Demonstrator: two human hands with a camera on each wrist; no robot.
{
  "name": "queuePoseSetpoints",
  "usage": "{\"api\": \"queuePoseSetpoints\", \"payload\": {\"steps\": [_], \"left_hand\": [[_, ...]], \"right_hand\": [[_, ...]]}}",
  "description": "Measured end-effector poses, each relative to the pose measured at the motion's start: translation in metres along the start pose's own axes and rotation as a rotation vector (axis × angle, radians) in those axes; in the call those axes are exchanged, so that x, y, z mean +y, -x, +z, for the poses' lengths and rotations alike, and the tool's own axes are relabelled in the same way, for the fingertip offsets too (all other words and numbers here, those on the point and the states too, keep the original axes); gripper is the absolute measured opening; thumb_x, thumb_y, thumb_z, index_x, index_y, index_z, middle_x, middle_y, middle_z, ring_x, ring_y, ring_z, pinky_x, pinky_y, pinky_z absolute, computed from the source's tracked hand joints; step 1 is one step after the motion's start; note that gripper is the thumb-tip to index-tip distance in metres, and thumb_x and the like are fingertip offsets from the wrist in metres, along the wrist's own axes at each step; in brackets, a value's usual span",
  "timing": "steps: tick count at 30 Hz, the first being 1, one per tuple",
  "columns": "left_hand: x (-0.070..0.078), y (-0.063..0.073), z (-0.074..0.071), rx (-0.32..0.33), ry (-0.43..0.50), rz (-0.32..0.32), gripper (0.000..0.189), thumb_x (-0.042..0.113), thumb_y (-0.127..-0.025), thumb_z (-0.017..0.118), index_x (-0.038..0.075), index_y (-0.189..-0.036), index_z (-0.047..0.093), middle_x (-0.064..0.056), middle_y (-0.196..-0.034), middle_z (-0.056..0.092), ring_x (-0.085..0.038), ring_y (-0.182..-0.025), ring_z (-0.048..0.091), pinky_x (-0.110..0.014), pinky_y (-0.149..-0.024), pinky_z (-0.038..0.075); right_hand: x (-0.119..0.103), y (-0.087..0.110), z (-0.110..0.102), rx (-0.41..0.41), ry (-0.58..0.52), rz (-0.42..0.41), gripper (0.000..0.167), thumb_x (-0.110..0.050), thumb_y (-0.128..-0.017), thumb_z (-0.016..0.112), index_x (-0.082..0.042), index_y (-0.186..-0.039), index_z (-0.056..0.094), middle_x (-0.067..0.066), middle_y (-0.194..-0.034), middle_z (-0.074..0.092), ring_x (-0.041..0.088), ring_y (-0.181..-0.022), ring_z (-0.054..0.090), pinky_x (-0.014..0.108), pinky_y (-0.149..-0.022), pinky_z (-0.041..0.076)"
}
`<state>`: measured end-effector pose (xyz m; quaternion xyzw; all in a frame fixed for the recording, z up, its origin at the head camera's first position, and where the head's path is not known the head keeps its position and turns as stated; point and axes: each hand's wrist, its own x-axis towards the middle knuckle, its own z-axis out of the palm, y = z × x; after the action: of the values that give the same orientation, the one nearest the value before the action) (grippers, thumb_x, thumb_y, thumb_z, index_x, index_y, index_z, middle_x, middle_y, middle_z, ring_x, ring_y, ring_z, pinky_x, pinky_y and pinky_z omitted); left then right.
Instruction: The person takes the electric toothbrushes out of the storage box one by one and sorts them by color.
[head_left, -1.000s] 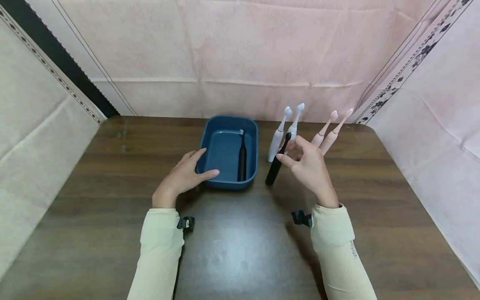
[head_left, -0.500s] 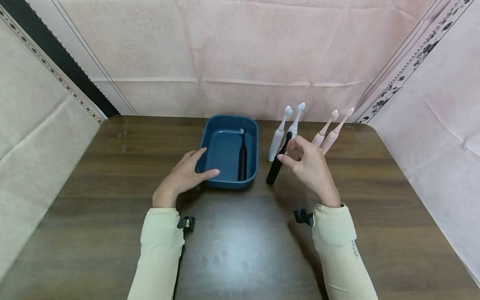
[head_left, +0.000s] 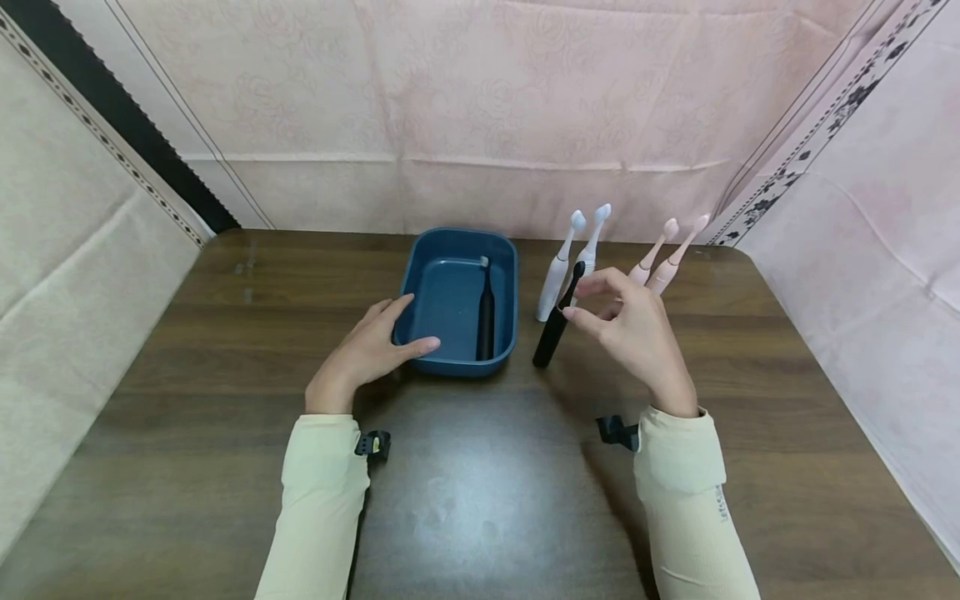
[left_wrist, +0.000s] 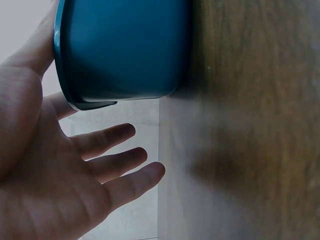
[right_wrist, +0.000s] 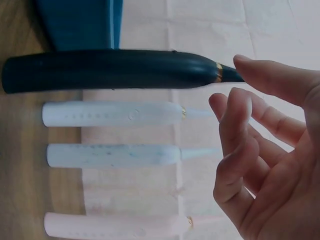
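A black electric toothbrush (head_left: 552,337) stands upright on the table, right of a blue plastic bin (head_left: 454,368). My right hand (head_left: 633,333) is beside its neck, thumb and forefinger slightly parted. In the right wrist view the thumb (right_wrist: 275,80) overlaps the neck of the toothbrush (right_wrist: 110,70); whether it touches cannot be told. A second black toothbrush (head_left: 486,321) leans inside the bin. My left hand (head_left: 367,354) rests at the bin's near-left corner, thumb over the rim. In the left wrist view several fingers of that hand (left_wrist: 55,170) stretch free below the bin (left_wrist: 125,50).
Two white toothbrushes (head_left: 553,287) stand behind the black one. Two pink toothbrushes (head_left: 663,273) stand farther right, partly hidden by my right hand. Pale patterned cloth (head_left: 480,108) hangs behind the wooden table (head_left: 225,375) and along both sides.
My right hand has shifted slightly right, its thumb sliding off the front of the black toothbrush, which stays standing in place. The left hand and the bin hold still.
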<state>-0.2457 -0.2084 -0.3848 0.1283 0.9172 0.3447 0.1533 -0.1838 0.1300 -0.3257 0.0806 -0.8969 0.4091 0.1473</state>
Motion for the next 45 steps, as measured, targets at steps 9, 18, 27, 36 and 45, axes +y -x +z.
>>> {"api": "queuePoseSetpoints", "payload": {"steps": [9,18,27,36,45], "left_hand": [[-0.001,0.002,-0.001,-0.002,0.008,-0.004,0.098,0.064,-0.091,0.064,0.016,-0.164,0.019,-0.022,-0.167,0.011,-0.046,-0.147,0.023,-0.072,-0.109,0.029],[-0.003,0.003,-0.003,0.0,0.008,-0.004,0.098,0.064,-0.091,0.065,0.016,-0.164,0.019,-0.022,-0.166,0.011,-0.046,-0.147,0.023,-0.072,-0.109,0.029],[-0.007,0.004,0.001,0.005,0.01,-0.019,0.099,0.066,-0.09,0.064,0.016,-0.164,0.019,-0.021,-0.167,0.011,-0.046,-0.147,0.024,-0.071,-0.109,0.03],[-0.007,0.002,0.0,0.007,0.023,0.0,0.1,0.067,-0.09,0.065,0.017,-0.164,0.02,-0.02,-0.167,0.011,-0.044,-0.148,0.022,-0.071,-0.109,0.029],[-0.001,0.002,-0.001,0.009,0.026,-0.013,0.098,0.065,-0.09,0.065,0.018,-0.164,0.02,-0.019,-0.167,0.012,-0.044,-0.147,0.024,-0.071,-0.109,0.03]], "right_hand": [[-0.006,0.01,-0.028,0.061,-0.005,0.005,0.031,-0.013,-0.087,0.082,-0.007,-0.114,0.068,0.002,-0.104,0.073,0.007,-0.066,0.065,0.019,-0.058,0.047],[-0.019,0.019,-0.04,0.114,-0.022,0.004,0.031,-0.012,-0.087,0.082,-0.01,-0.114,0.069,-0.008,-0.101,0.071,0.008,-0.063,0.065,0.019,-0.057,0.044],[-0.062,0.03,-0.021,0.07,-0.007,-0.179,0.03,-0.01,-0.085,0.084,-0.01,-0.112,0.071,-0.001,-0.101,0.074,0.007,-0.064,0.065,0.017,-0.06,0.049],[-0.084,0.022,0.0,0.04,0.01,-0.232,0.031,-0.009,-0.085,0.084,-0.009,-0.112,0.069,-0.003,-0.101,0.073,0.004,-0.061,0.064,0.022,-0.06,0.049],[-0.083,-0.005,0.047,-0.064,0.295,-0.101,0.035,-0.033,-0.091,0.078,-0.011,-0.117,0.068,0.002,-0.104,0.074,0.016,-0.071,0.065,0.037,-0.055,0.051]]}}
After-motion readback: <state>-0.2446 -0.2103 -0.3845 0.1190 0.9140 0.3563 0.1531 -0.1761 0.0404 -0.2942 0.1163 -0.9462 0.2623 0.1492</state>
